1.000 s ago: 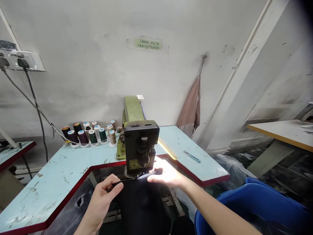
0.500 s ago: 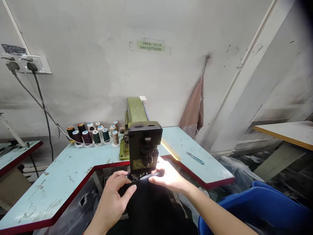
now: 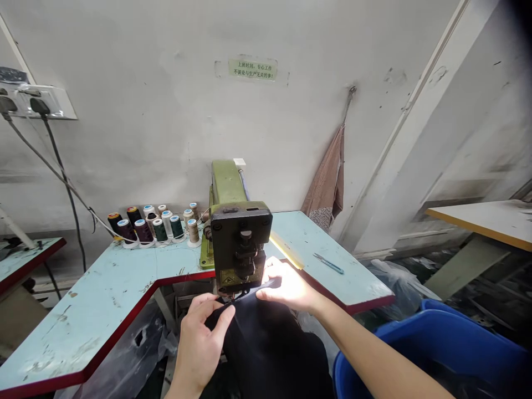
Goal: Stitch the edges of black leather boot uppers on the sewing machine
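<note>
A green sewing machine [image 3: 229, 183] with a black front head stands in the middle of the view. Dark fabric [image 3: 274, 343] hangs down from beneath that head, its upper edge stretched between my two hands. On the left of the needle area, my left hand [image 3: 203, 327] pinches the edge between thumb and fingers. My right hand [image 3: 285, 285] grips the same edge to the right of the head, thumb on the near side, in bright lamp light. The needle and the fabric right under it are mostly hidden.
Several thread cones [image 3: 158, 227] stand at the back left of the pale blue table [image 3: 112, 282]. Thread snips [image 3: 329, 263] and a yellow strip [image 3: 286, 249] lie on its right part. A blue bin [image 3: 399, 343] is at lower right; a brown cloth [image 3: 326, 177] hangs on the wall.
My left thumb has closed onto the fabric edge, where it stood apart before. The edge is lifted slightly and more of the fabric shows. The whole view has shifted a little.
</note>
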A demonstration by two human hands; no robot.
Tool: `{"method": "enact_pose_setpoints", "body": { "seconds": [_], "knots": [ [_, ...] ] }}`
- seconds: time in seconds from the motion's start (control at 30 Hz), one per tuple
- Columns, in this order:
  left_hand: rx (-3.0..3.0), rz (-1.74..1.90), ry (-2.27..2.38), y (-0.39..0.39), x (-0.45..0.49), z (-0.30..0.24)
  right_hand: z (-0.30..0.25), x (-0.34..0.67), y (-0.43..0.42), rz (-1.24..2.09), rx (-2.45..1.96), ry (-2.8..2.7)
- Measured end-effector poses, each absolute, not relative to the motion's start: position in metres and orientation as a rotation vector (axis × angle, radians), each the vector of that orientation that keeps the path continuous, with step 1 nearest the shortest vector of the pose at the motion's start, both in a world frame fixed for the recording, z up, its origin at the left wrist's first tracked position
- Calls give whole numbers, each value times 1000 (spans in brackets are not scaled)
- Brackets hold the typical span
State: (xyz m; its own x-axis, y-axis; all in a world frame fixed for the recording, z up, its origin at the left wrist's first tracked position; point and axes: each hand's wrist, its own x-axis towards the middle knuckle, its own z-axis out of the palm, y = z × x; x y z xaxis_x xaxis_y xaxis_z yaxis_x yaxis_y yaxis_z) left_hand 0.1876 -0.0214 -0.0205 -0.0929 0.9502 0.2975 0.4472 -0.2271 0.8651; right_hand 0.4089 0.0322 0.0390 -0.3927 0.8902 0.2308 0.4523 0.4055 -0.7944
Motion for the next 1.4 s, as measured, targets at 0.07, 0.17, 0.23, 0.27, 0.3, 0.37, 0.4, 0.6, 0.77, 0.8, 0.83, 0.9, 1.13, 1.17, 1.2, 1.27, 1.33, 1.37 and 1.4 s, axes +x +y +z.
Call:
{"method": "enact_pose_setpoints", "body": {
  "seconds": [0.07, 0.17, 0.23, 0.27, 0.3, 0.37, 0.4, 0.6, 0.77, 0.8, 0.83, 0.9, 1.13, 1.17, 1.2, 1.27, 1.33, 1.37, 1.4],
  "knots": [
    [1685, 1287, 1507, -20, 185, -19, 36, 409, 31, 837, -1129, -2014],
    [1691, 1253, 1479, -17, 179, -18, 29, 409, 27, 836, -1111, -2002],
    [1671, 1231, 1481, -15, 172, -18, 26, 406, 25, 865, -1117, -1965],
    [1653, 1209, 1492, -14, 167, -17, 25, 403, 23, 884, -1124, -1948],
    [1631, 1185, 1508, -13, 162, -17, 25, 400, 22, 900, -1129, -1936],
    [1585, 1126, 1529, -12, 152, -15, 24, 391, 20, 921, -1137, -1915],
    [1571, 1099, 1530, -12, 147, -14, 25, 386, 19, 926, -1146, -1905],
    [1946, 984, 1626, -14, 151, 2, 23, 365, 11, 929, -1207, -1883],
    [2113, 962, 1511, -10, 170, 9, 28, 367, 9, 646, -1245, -2022],
    [2073, 983, 1476, -9, 170, 9, 31, 371, 11, 591, -1271, -2075],
    [2037, 1009, 1454, -8, 168, 8, 33, 378, 14, 571, -1278, -2130],
    [1987, 1070, 1442, -6, 163, 5, 38, 392, 20, 637, -1224, -2229],
    [1840, 1034, 1396, 0, 140, -3, 31, 413, 31, 989, -953, -2221],
    [1838, 1024, 1381, 1, 135, -4, 29, 409, 30, 1018, -945, -2188],
    [1837, 1011, 1369, 2, 130, -4, 27, 405, 28, 1040, -963, -2148],
    [1828, 967, 1367, 4, 119, -5, 24, 394, 22, 1060, -1054, -2055],
    [1838, 920, 1397, 5, 112, -4, 24, 385, 16, 1017, -1153, -1981],
    [1864, 899, 1420, 6, 111, -3, 25, 381, 13, 987, -1179, -1967],
    [1909, 888, 1448, 5, 113, -1, 26, 377, 10, 963, -1183, -1967]
  ]
}}
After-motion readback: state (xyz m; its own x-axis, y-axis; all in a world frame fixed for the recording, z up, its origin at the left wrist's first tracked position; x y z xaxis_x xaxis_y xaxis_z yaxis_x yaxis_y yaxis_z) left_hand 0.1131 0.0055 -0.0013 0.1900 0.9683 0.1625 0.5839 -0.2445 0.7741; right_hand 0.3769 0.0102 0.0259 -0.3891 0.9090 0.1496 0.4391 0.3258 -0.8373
